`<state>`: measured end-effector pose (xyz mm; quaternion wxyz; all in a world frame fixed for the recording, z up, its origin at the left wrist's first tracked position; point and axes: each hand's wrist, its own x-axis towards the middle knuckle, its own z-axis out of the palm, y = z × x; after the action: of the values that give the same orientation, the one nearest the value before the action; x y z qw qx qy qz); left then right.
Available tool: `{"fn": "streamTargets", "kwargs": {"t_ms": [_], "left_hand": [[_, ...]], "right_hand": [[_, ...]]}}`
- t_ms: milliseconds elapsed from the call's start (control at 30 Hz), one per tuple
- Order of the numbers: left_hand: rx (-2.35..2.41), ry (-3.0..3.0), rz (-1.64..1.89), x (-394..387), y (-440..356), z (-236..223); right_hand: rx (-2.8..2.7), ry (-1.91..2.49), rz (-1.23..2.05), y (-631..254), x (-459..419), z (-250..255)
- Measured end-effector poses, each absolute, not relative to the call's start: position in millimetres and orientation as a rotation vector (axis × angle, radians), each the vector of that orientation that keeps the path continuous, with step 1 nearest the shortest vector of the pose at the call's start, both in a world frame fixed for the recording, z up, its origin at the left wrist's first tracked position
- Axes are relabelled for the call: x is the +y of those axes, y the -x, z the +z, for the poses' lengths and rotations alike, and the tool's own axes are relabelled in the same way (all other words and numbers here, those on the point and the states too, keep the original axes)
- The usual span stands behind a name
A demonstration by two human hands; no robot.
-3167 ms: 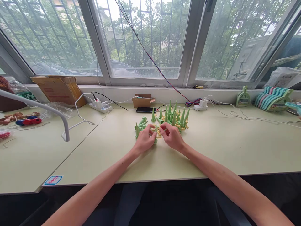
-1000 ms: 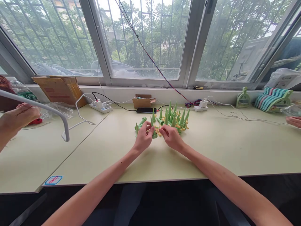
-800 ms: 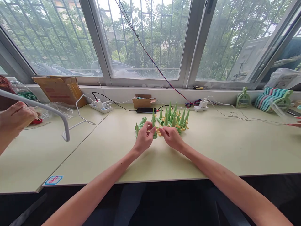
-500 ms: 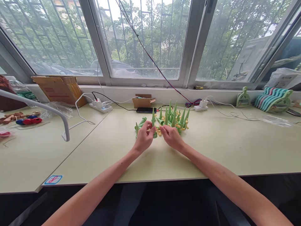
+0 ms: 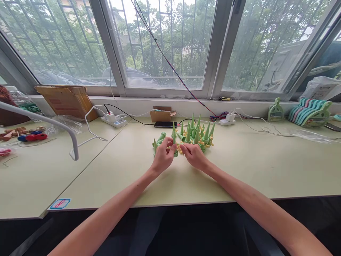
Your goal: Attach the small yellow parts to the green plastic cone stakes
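Observation:
My left hand (image 5: 163, 155) is closed around a green plastic watering spike (image 5: 174, 131), which stands point up just above the table. My right hand (image 5: 196, 154) is pinched close beside the spike's lower part, near a small yellow valve piece (image 5: 180, 150). Its fingertips hide whatever they grip. Behind and to the right of my right hand stand several more green spikes (image 5: 206, 133), points up, with yellow valves near their bases. On the left, a loose green spike (image 5: 162, 136) lies on its side, partly behind my left hand.
A black phone (image 5: 165, 124) lies behind the spikes, before a small open cardboard box (image 5: 162, 114). Power strips (image 5: 114, 121) with cables lie along the sill. A white curved metal arm (image 5: 71, 138) reaches in from the left. Hanger-like green and pink pieces (image 5: 309, 113) stand at right.
Almost nothing differs. My right fingertips have shifted very slightly to the left beside the spike; my left hand keeps its hold.

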<state>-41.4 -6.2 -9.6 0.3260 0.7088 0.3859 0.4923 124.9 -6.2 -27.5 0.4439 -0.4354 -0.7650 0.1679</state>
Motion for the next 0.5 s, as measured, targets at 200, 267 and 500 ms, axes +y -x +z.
{"fn": "streamTargets", "kwargs": {"t_ms": [200,267,500], "left_hand": [[1.023,-1.845,1.303,-5.0,40.7,-9.4],[1.028,-1.829,1.320,-4.5,40.6,-9.2],[1.035,-1.859,1.321,-4.9,41.0,-10.1]], "right_hand": [[-1.848,1.125,0.439,-124.1,-8.3,-25.5],[-1.856,1.109,0.477,-123.6,-10.2,-24.3],[-1.940,1.028,0.492,-123.7,-10.9,-25.3]]}}
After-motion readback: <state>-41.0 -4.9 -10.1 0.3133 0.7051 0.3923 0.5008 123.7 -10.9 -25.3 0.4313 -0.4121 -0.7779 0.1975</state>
